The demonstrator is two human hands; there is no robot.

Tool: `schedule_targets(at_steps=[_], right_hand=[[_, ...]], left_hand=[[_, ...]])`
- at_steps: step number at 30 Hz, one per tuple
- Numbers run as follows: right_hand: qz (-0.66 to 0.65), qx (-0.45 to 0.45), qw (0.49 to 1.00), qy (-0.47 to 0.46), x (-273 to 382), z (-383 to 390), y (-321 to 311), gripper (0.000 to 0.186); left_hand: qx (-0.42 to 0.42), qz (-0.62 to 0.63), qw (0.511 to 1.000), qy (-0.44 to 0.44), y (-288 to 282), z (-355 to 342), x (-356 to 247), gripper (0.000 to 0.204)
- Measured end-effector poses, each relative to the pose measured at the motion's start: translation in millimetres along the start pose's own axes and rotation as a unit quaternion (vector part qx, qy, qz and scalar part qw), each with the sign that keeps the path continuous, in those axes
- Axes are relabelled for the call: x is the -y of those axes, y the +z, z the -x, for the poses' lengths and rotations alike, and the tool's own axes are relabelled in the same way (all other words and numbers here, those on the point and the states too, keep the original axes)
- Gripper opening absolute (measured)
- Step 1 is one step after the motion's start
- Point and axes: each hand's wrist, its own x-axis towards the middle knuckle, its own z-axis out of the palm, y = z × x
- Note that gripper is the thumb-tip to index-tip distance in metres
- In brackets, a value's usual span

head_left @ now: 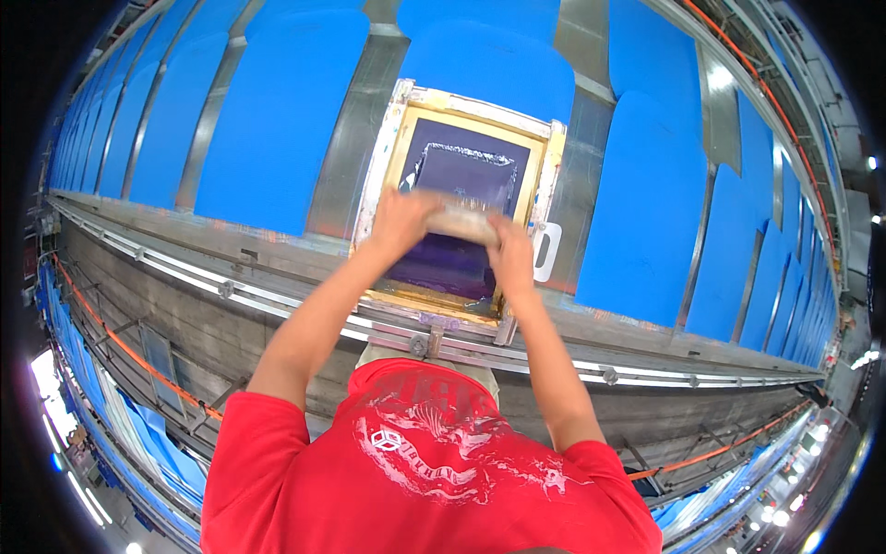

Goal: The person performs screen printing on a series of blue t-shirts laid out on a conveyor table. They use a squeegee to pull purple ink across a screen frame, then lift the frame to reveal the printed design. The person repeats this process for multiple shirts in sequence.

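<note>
From its left end to its right, the pale squeegee [464, 224] above the purple ink [441, 266] inside the framed screen [379, 168] looks stiff and fairly light, probably sturdy but slippery if wet ink gets on it, so both ends seem the places to take hold. The left forearm [328, 309] slants up and inward, its left grip [404, 222] clasping the squeegee's left end; the right grip [512, 253] clasps the other end, the right forearm [549, 355] leaning up and leftward, with finger detail blurred.
</note>
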Motion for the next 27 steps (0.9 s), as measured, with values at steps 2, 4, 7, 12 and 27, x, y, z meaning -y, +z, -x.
schedule_targets(at_steps=[2,4,7,12,27], right_hand=[[0.0,0.029,1.0,0.011,13.4,36.9,0.5,0.05],[-0.046,0.051,0.997,0.019,21.2,45.1,-6.8,0.051],[-0.166,0.081,0.976,0.119,-13.7,35.9,-28.6,0.053],[-0.06,-0.177,0.969,0.164,-86.1,3.0,-24.5,0.033],[-0.142,-0.231,0.947,0.174,151.0,-85.7,109.4,0.022]], left_hand=[[0.001,0.009,1.0,-0.001,-8.8,42.4,-17.0,0.037],[-0.002,0.041,0.999,0.0,-1.6,65.8,-16.4,0.039],[-0.006,0.061,0.998,0.001,-8.0,63.4,-18.6,0.04],[0.016,0.071,0.997,0.009,-1.1,70.9,-19.3,0.047],[0.01,0.085,0.996,-0.013,-109.4,174.1,175.7,0.063]])
